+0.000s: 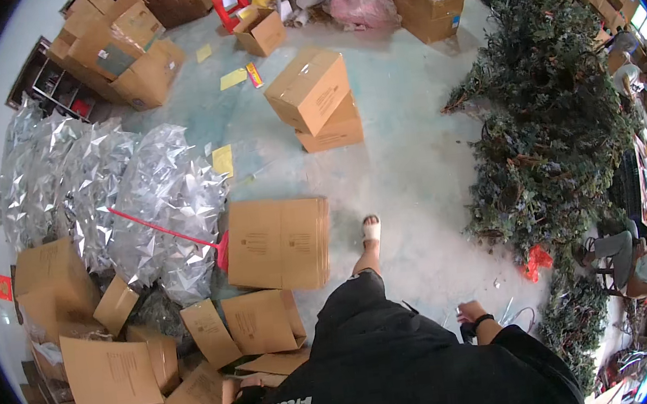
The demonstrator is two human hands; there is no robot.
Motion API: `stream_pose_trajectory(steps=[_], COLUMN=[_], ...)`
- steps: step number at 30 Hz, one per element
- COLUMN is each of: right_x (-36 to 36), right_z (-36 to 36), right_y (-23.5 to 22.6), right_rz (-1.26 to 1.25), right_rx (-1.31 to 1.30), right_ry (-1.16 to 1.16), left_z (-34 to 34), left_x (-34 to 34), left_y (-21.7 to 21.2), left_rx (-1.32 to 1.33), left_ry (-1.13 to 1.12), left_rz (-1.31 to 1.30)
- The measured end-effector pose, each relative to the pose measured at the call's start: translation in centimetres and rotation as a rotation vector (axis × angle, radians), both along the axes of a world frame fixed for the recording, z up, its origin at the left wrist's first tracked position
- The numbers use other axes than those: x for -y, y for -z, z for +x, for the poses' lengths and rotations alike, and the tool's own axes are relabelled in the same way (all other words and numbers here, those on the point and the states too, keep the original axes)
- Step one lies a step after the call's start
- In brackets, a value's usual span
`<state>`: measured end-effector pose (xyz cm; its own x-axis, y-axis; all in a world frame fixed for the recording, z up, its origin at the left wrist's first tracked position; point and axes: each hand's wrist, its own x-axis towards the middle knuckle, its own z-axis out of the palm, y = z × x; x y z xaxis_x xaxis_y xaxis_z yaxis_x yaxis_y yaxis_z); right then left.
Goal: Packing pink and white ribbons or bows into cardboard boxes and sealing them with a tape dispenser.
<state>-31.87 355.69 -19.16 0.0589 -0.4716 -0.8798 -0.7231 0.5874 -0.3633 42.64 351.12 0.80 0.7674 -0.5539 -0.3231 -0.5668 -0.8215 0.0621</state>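
Note:
My left hand (254, 380), partly hidden by my black sleeve, is closed at the edge of an open cardboard box (263, 319). The box lies tilted beside my left side with its flaps spread out. My right hand (472, 313) hangs out to the right with a black band on its wrist. Its fingers are curled, and a small dark thing (467, 333) shows just under them; its kind is unclear. Ahead of the open box lies a stack of flattened cardboard boxes (279, 242). One sandaled foot (371, 228) is forward on the floor.
Bagged silver stars (157, 196) line the left wall, with a red-handled broom (164, 226) across them. Loose boxes (112, 370) crowd the lower left. Two stacked boxes (312, 93) stand ahead. Dark green garlands (552, 130) are heaped on the right, near a seated person (637, 263).

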Motion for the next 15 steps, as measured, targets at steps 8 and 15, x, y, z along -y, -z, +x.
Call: stream_pose_trajectory(steps=[8,15], right_x=[12.6,37.3], right_z=[-7.5,-16.2], right_y=[-11.1,-14.5], right_rz=[0.254,-0.052], right_rx=[0.013,0.115], right_ry=[1.250,1.135], left_z=[-9.3,-0.1], left_x=[24.9,50.3], left_y=[-2.2,-9.4], left_rx=[0.168,0.325], left_ry=[0.168,0.232], left_rz=[-0.328,-0.659])
